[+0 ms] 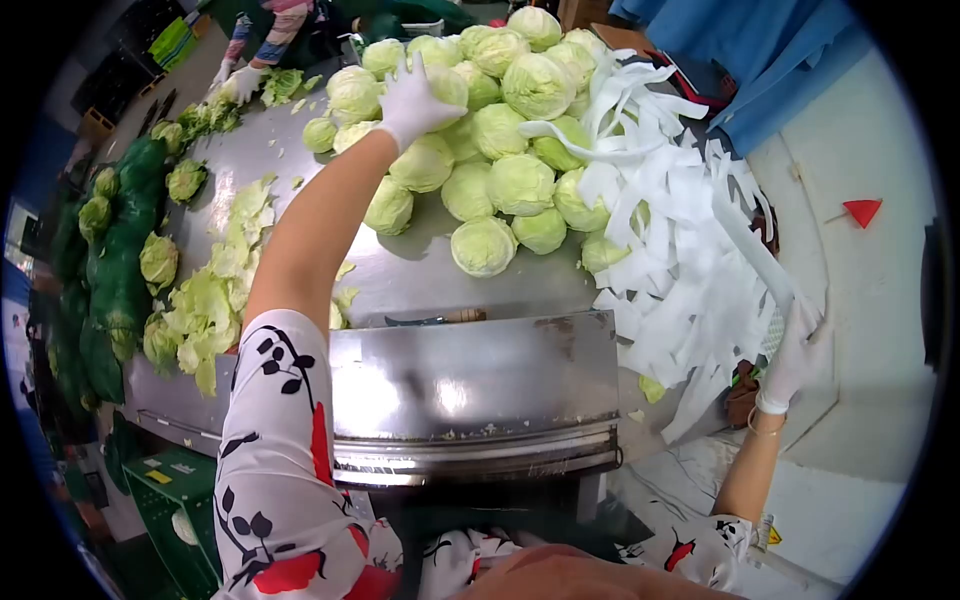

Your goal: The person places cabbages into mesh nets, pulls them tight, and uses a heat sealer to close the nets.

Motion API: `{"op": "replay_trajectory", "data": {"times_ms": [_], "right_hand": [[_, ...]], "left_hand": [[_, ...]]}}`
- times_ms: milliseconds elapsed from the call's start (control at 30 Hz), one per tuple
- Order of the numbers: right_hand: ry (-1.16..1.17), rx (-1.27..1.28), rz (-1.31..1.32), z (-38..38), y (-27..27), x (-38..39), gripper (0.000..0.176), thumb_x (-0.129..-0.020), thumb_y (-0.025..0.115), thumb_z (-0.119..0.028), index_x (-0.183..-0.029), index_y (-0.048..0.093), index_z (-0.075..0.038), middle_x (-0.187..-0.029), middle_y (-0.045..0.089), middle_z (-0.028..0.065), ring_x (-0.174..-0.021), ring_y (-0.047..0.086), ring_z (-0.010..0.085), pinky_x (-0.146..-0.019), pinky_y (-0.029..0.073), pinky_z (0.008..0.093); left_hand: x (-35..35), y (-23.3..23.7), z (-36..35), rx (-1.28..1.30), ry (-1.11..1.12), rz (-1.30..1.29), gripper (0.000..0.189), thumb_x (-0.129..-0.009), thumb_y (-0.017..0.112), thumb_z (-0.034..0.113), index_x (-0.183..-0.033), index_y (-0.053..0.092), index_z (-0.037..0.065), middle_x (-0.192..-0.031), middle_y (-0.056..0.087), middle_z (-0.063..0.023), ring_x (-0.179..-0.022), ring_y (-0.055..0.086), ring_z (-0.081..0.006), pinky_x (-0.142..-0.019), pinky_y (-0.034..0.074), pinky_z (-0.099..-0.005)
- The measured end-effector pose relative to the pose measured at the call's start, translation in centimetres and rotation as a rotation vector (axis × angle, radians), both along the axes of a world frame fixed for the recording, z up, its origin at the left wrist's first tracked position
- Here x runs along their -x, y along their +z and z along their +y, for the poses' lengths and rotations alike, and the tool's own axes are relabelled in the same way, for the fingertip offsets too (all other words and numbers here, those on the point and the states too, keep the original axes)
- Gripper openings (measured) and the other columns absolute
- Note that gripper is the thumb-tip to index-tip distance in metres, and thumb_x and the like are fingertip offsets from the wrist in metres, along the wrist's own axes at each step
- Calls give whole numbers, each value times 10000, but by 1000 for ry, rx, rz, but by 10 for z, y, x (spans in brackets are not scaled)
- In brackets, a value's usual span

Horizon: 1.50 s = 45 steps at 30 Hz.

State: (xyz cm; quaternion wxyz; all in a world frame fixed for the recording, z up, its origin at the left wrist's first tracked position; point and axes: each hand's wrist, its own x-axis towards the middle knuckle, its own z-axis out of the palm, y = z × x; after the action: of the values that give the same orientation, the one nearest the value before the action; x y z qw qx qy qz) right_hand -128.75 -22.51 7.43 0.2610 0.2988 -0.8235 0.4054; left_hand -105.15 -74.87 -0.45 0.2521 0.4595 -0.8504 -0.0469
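Observation:
My left hand (pixel 415 105), in a white glove, reaches over the far part of the cabbage pile with fingers spread. It rests against or just above a pale green cabbage (pixel 447 88); firm contact is hard to make out. Low at the right, my gloved right hand (pixel 800 355) is closed on one end of a long white strip (pixel 750 240), which looks like soft foam or cloth. The strip runs up toward a loose heap of similar white strips (pixel 660 290) beside the cabbages. Several trimmed cabbages (pixel 520 185) are piled between my hands.
A knife (pixel 435 318) with a wooden handle lies behind the raised metal ledge (pixel 480 380) before me. Loose leaves (pixel 225 270) and green net sacks (pixel 125 250) are at the left. Another person's gloved hands (pixel 238 85) handle leaves at the far left. A blue curtain (pixel 770 60) hangs back right.

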Motion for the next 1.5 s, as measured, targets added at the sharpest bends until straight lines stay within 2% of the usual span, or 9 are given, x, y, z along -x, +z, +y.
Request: {"op": "replay_trajectory", "data": {"times_ms": [167, 300, 633, 900, 1133, 1233, 1267, 1367, 1500], "right_hand": [[11, -23, -128, -7, -20, -6, 424, -987, 540, -79, -1394, 455, 6, -1201, 592, 131, -1063, 572, 172, -935, 457, 294], [57, 115, -264, -15, -38, -8, 404, -1002, 495, -91, -1391, 458, 12, -1230, 577, 137, -1078, 572, 180, -945, 454, 298], [162, 242, -513, -23, -49, -22, 377, -976, 513, -83, -1324, 492, 59, -1186, 596, 120, -1054, 578, 185, -977, 432, 309], [406, 74, -330, -4, -45, -25, 274, -983, 484, 5, -1228, 602, -31, -1231, 573, 151, -1111, 555, 213, -978, 426, 323], [568, 1182, -1097, -1, 5, -82, 277, -960, 533, -54, -1227, 568, 15, -1167, 613, 120, -963, 599, 209, -781, 501, 304], [1309, 1380, -1559, 51, -49, -34, 249, -974, 550, -170, -1105, 571, 41, -936, 596, 60, -807, 533, 125, -725, 428, 237], [1055, 1489, -1547, 47, -36, -60, 180, -947, 562, -133, -1032, 573, 25, -824, 548, 26, -672, 451, 84, -605, 372, 227], [1194, 1261, -1481, 38, -33, -118, 194, -946, 548, -117, -1070, 589, 27, -801, 560, 33, -694, 494, 116, -654, 413, 237], [827, -6, -1021, 40, -37, -213, 207, -927, 543, -54, -1094, 640, 21, -1092, 642, 93, -1039, 593, 172, -942, 453, 305]], "left_hand": [[27, -15, -19, -8, 90, -196, 1220, -581, 863, 509, -1501, 197, 63, -1462, 355, -212, -1263, 441, -453, -914, 489, -556], [15, -25, -34, 1, 58, -61, 1036, -586, 861, 482, -1392, 402, 20, -1313, 526, -205, -1162, 562, -370, -912, 515, -465], [-157, -30, 53, -1258, -213, 1331, 595, -944, 534, 414, -1398, 450, 39, -1340, 560, -112, -1220, 558, -230, -1034, 455, -389], [-227, -48, 244, -1458, -288, 1273, 784, -885, 584, 492, -1469, 317, 42, -1442, 445, -150, -1299, 479, -281, -1076, 415, -407], [-231, -26, 346, -1336, -140, 1048, 755, -822, 710, 286, -1436, 370, 6, -1374, 509, -160, -1255, 516, -262, -1052, 421, -375], [-236, -30, 363, -1048, -155, 735, 764, -790, 764, 213, -1413, 386, -16, -1334, 529, -207, -1227, 531, -298, -1038, 430, -373], [-235, -24, 367, -968, -154, 618, 771, -791, 767, 238, -1410, 386, -19, -1341, 518, -220, -1233, 524, -308, -1041, 427, -381], [-239, -19, 378, -561, -156, 368, 782, -809, 735, 280, -1437, 371, -11, -1429, 426, -228, -1332, 424, -316, -1102, 350, -404], [-246, 22, 404, -166, -330, 296, 719, -845, 664, 174, -1463, 343, -2, -1479, 374, -223, -1416, 303, -359, -1153, 260, -431]]}}
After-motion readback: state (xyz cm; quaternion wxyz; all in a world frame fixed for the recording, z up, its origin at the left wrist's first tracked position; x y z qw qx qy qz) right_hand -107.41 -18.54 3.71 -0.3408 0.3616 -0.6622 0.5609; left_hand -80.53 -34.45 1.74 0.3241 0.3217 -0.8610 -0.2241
